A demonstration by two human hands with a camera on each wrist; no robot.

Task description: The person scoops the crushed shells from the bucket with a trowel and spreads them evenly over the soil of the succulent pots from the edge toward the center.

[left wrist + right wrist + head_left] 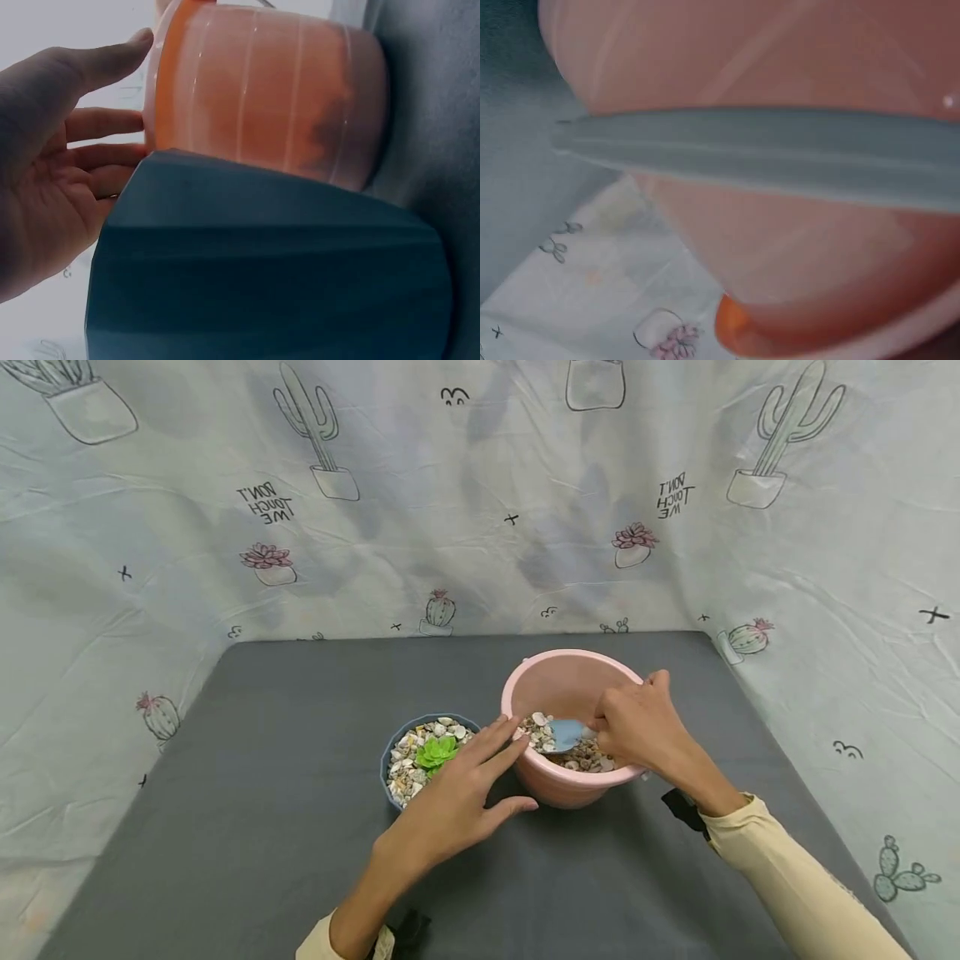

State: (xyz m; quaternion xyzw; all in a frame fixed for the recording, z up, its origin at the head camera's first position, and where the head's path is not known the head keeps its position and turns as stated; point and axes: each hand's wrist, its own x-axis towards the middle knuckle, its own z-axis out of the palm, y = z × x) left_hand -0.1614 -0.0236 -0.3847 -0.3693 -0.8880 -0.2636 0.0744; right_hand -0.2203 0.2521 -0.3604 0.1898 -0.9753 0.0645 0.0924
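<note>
My right hand (643, 727) reaches over the rim of a pink bucket (558, 789) and grips a light blue hand trowel (566, 736). The trowel's blade lies among small stones (588, 757) inside the bucket. A grey-blue bar (765, 154), which looks like the trowel's handle, crosses the right wrist view before the bucket's wall. With fingers extended, my left hand (457, 797) reaches to the bucket's near left rim; its fingertips appear to touch it. Below that hand stands a blue pot (270, 277) filled with pebbles (405, 766) around a green succulent (437, 752), partly hidden by the hand.
Pot and bucket stand close together on a dark grey tabletop (300, 735). Behind and beside it hangs a white cloth (487, 485) printed with cacti. Black straps (684, 811) sit at the wrists, by the pale yellow sleeves (780, 868).
</note>
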